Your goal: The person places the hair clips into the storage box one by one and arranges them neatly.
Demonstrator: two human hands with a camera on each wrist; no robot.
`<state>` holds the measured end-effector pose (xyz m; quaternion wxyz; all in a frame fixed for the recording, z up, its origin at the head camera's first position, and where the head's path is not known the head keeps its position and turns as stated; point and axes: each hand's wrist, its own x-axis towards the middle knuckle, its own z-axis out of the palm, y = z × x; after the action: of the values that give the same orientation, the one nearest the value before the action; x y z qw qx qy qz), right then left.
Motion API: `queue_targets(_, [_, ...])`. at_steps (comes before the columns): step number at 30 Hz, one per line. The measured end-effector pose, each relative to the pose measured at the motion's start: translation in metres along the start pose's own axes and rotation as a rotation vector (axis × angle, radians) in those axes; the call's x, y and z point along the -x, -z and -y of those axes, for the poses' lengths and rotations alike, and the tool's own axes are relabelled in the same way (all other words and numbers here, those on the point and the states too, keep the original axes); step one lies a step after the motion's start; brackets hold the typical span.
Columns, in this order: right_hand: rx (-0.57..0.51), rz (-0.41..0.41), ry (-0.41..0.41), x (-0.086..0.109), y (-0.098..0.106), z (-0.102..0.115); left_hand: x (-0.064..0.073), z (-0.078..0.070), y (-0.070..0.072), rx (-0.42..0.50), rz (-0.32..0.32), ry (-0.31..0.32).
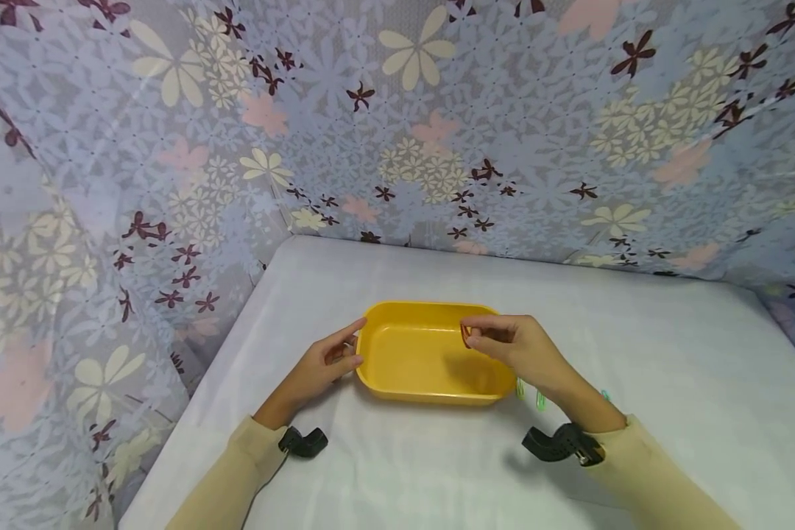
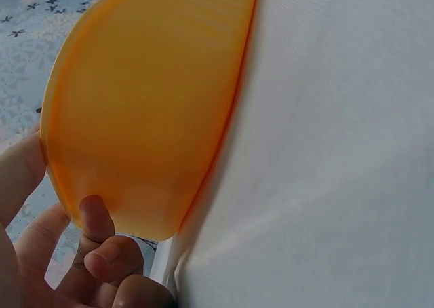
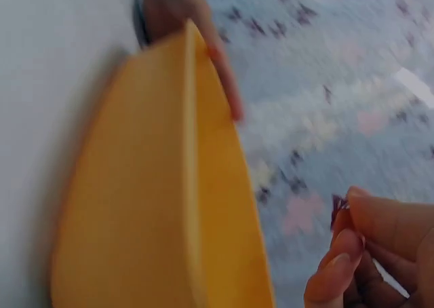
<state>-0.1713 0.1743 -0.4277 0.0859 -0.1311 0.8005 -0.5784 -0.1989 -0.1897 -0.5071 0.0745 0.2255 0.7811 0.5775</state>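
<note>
A shallow yellow plastic tray (image 1: 430,398) with rounded corners lies on the white cloth. At its left end my left hand (image 1: 320,368) holds the rim, with the thumb and fingers spread along the edge. In the left wrist view, a fingertip (image 2: 97,216) presses against the tray's outer wall. Over the right part of the tray, my right hand (image 1: 513,346) pinches a small dark red paper clip (image 1: 465,334) between thumb and fingertips. The right wrist view has the same clip (image 3: 337,209) at the fingertips, beside the tilted-looking tray side (image 3: 129,186).
Two green paper clips (image 1: 540,400) lie on the cloth right of the tray, under the right forearm. A bluish-green piece (image 1: 606,395) shows beside that wrist. A flowered fabric (image 1: 404,132) hangs behind and to the left of the white-covered table (image 1: 397,471).
</note>
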Motion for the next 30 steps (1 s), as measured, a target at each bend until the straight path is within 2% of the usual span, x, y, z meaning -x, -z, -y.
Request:
queue_targets(2, [0.030, 0.037, 0.019, -0.011, -0.018, 0.001, 0.000, 0.002, 0.001, 0.001, 0.000, 0.000])
queue_targets(8, [0.233, 0.077, 0.046, -0.046, -0.066, -0.003, -0.003, 0.005, 0.002, 0.008, 0.002, -0.010])
queue_targets(15, [0.273, 0.142, 0.066, -0.079, -0.104, -0.011, -0.004, 0.005, 0.002, 0.026, 0.021, -0.013])
queue_targets(22, [0.374, 0.195, 0.115, -0.090, -0.126, -0.012, -0.003, 0.003, 0.001, 0.021, 0.027, 0.000])
queue_targets(30, [0.482, 0.167, 0.074, -0.090, -0.131, -0.008, -0.003, 0.004, 0.003, 0.030, 0.030, -0.025])
